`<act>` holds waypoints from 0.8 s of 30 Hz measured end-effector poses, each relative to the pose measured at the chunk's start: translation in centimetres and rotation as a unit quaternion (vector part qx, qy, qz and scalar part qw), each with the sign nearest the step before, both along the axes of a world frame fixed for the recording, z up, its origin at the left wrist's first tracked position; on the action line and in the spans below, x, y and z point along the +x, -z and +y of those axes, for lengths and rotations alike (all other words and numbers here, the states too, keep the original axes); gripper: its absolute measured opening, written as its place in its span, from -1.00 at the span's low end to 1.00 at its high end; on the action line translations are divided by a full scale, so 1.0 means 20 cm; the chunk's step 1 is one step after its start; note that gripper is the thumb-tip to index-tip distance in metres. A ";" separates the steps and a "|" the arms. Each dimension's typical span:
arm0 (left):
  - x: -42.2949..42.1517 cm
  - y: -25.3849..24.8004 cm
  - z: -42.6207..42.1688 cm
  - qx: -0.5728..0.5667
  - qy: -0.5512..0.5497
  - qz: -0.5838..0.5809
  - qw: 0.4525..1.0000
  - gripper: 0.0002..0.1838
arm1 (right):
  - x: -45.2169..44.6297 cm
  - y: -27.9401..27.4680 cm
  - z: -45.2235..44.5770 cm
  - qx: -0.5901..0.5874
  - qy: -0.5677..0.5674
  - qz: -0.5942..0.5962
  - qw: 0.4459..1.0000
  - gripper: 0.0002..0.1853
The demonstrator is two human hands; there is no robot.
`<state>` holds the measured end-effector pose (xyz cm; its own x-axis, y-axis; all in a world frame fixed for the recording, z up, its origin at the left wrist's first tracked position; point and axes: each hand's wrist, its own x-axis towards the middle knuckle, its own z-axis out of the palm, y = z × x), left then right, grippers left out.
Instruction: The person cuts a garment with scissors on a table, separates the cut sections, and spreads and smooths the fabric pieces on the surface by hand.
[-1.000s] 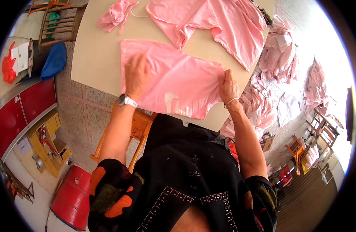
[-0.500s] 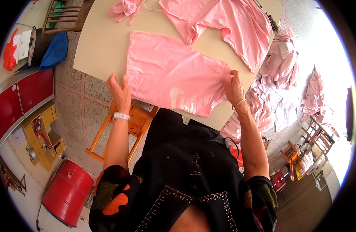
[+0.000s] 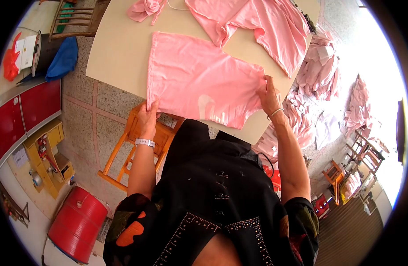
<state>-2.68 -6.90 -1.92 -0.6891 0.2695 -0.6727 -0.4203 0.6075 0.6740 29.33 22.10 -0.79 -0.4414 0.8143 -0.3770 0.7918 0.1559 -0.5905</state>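
Observation:
A pink garment piece (image 3: 195,75) with a pale printed mark lies spread on the beige table (image 3: 111,57). My left hand (image 3: 148,117) pinches its lower left corner at the table's near edge. At the right end, my right hand (image 3: 269,98) has its fingers closed on the garment's narrower edge. Beyond it lies a second pink garment (image 3: 275,31), close to the first. A small knotted pink cloth (image 3: 145,9) rests near the top of the table.
A wooden stool (image 3: 135,146) stands below the table's near left edge. Pink cloth heaps (image 3: 319,66) lie on the floor at the right. At the left are a wooden chair (image 3: 75,20), a red drum (image 3: 78,224) and red cabinets (image 3: 40,104).
My left hand has moved from over the garment to its lower left corner and closed on it. My right hand stays at the right edge. The view has shifted slightly.

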 end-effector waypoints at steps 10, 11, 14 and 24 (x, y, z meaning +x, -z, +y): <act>-0.07 -0.02 -0.03 0.089 -0.042 -0.085 0.992 -0.74 | -0.09 -0.12 -0.10 0.203 -0.058 0.013 0.977 -0.61; -0.06 0.00 -0.03 0.086 -0.033 -0.073 0.993 -0.74 | -0.10 -0.13 -0.15 0.079 -0.038 0.049 0.995 -0.61; -0.10 0.07 -0.07 0.062 0.010 -0.014 0.998 -0.75 | -0.12 -0.14 -0.32 -0.040 -0.120 0.023 0.992 -0.56; -0.14 0.00 -0.02 0.010 0.062 0.052 0.997 -0.75 | -0.04 -0.12 -0.42 -0.095 -0.286 -0.004 0.953 -0.61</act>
<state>-5.50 -7.29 -1.90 -0.7156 0.3688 -0.5932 -0.2705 0.6367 0.7221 28.62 13.73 1.56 -0.7895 0.3570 -0.4992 0.6137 0.4550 -0.6452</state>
